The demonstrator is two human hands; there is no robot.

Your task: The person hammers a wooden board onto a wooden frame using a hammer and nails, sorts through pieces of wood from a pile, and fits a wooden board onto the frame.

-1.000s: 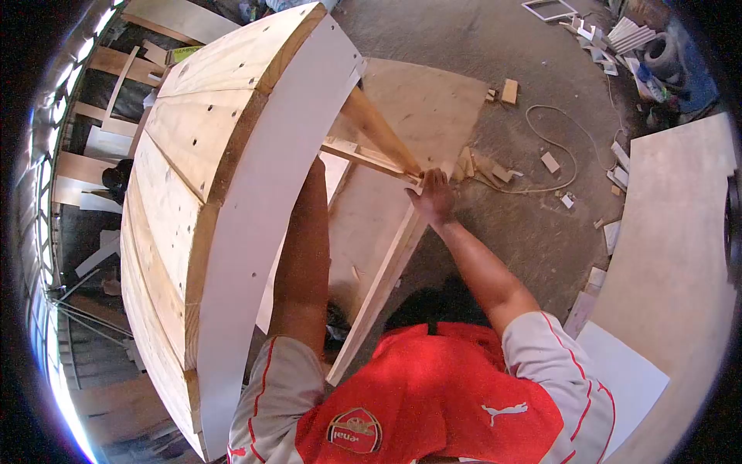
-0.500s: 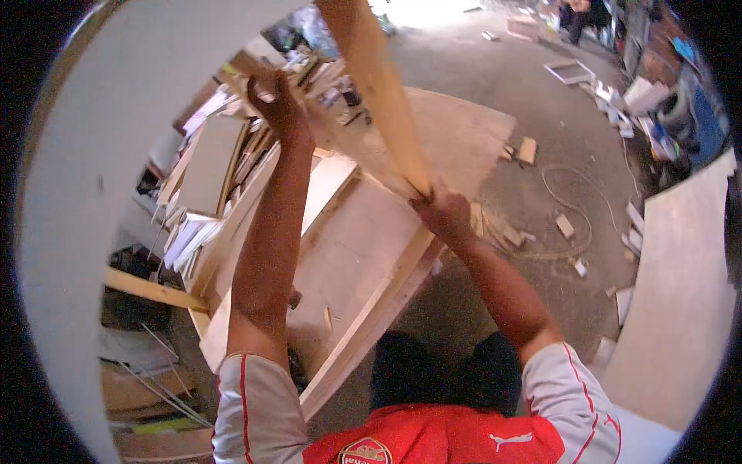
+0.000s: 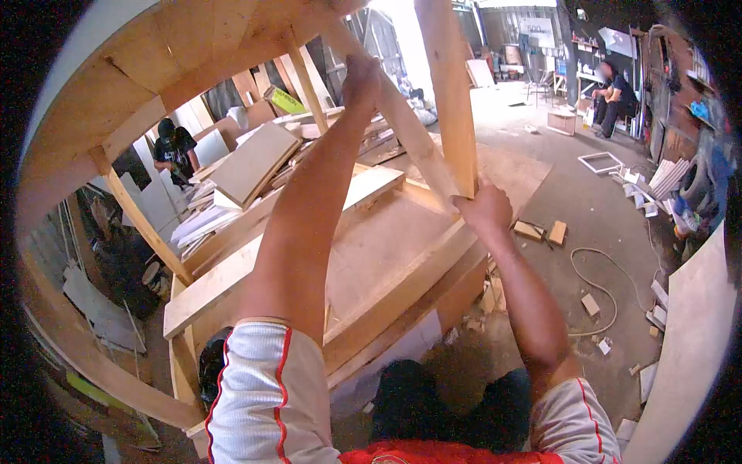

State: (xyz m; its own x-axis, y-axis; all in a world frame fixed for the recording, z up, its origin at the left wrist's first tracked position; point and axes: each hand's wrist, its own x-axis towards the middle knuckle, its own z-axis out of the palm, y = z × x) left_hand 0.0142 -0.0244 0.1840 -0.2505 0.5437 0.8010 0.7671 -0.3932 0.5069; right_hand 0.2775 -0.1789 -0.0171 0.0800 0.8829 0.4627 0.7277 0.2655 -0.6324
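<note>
A pale wooden plank slants up and left in front of me. My left hand is raised and closed on its upper part, the fingers partly hidden. My right hand grips the plank's lower end, where it meets the foot of an upright wooden post. Both stand at the corner of a large wooden frame, which has a flat panel inside its rails. Overhead is a wooden top, joined to the lower frame by posts, including a thin one at the left.
Stacked boards lie beyond the frame, near a person in dark clothes. Another person sits at the far right. Wood offcuts and a cable lie on the floor. A large sheet is at the right edge.
My view has tilted up, showing more of the wooden top and the room. The slanted plank, blurred before, is now sharper. My right hand stays at the foot of the post.
</note>
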